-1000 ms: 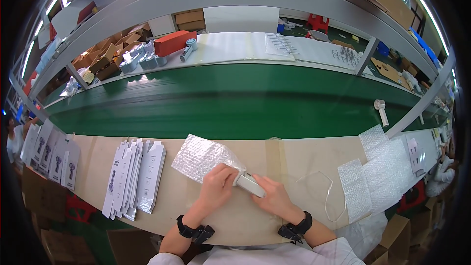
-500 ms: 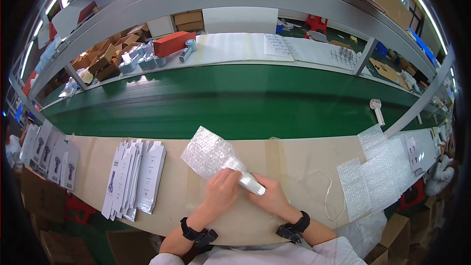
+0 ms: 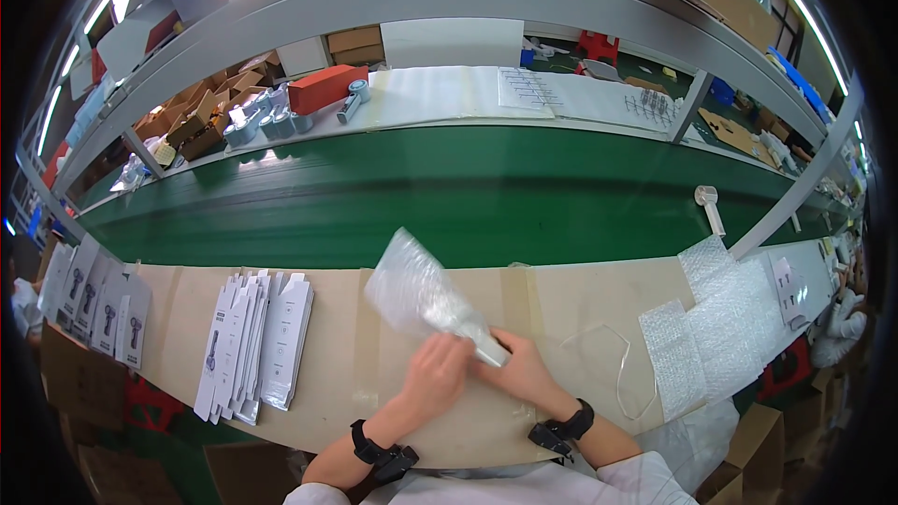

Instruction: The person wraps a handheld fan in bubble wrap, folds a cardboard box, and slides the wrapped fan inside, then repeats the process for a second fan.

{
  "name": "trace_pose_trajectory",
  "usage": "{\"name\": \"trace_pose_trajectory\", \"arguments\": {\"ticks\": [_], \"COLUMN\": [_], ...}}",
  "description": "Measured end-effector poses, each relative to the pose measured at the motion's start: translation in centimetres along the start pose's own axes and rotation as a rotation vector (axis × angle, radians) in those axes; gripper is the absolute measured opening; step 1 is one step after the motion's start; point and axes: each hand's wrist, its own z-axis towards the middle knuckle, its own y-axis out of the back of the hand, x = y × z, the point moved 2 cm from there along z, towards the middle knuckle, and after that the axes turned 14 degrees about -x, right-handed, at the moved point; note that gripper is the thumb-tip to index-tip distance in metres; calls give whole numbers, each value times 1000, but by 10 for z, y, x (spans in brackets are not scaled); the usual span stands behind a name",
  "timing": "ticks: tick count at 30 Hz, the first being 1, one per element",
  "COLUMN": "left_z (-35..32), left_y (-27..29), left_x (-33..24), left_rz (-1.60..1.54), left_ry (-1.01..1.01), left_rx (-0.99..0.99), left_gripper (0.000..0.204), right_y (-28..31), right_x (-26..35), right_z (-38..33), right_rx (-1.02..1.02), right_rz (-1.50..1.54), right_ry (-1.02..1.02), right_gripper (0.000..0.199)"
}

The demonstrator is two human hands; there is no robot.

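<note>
A handheld device in a clear bubble-wrap bag (image 3: 418, 288) is held at a slant above the tan work surface. Its wide wrapped end points to the far left; the pale handle (image 3: 490, 350) pokes out at the near end. Around that handle end my right hand (image 3: 521, 376) is closed, its fingertips partly hidden underneath. My left hand (image 3: 436, 376) is closed too, its fingers pinching the wrap at the lower side of the handle. The wide end looks slightly blurred, and the device's head cannot be made out through the wrap.
Flat white printed boxes (image 3: 253, 346) lie stacked on the left, with more standing boxes (image 3: 103, 313) beyond. Bubble-wrap sheets (image 3: 720, 327) and a clear plastic loop (image 3: 625, 374) lie right. A white handheld device (image 3: 711, 209) rests on the green conveyor (image 3: 449, 192).
The wrapped device has rolled and tipped, its wide end swinging slightly up and right. My left hand has slid from on top of the wrap down to its near side.
</note>
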Motion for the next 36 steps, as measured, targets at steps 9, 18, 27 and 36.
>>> {"name": "trace_pose_trajectory", "arguments": {"ticks": [9, 18, 27, 36], "left_z": [10, 4, -7, 29], "left_y": [7, 1, -12, 110], "left_x": [-8, -25, -27, 66], "left_rz": [-146, -289, -420, -27], "left_ry": [19, -56, -70, 433], "left_rx": [3, 45, 75, -37], "left_gripper": [29, 24, 27, 36], "right_y": [8, -9, -4, 16], "right_x": [1, -23, -36, -1], "right_z": [5, 1, 5, 9], "right_rx": [111, 23, -34, -509], "right_rz": [-121, 332, 197, -252], "right_ry": [42, -252, -171, 269], "right_gripper": [50, 41, 29, 30]}}
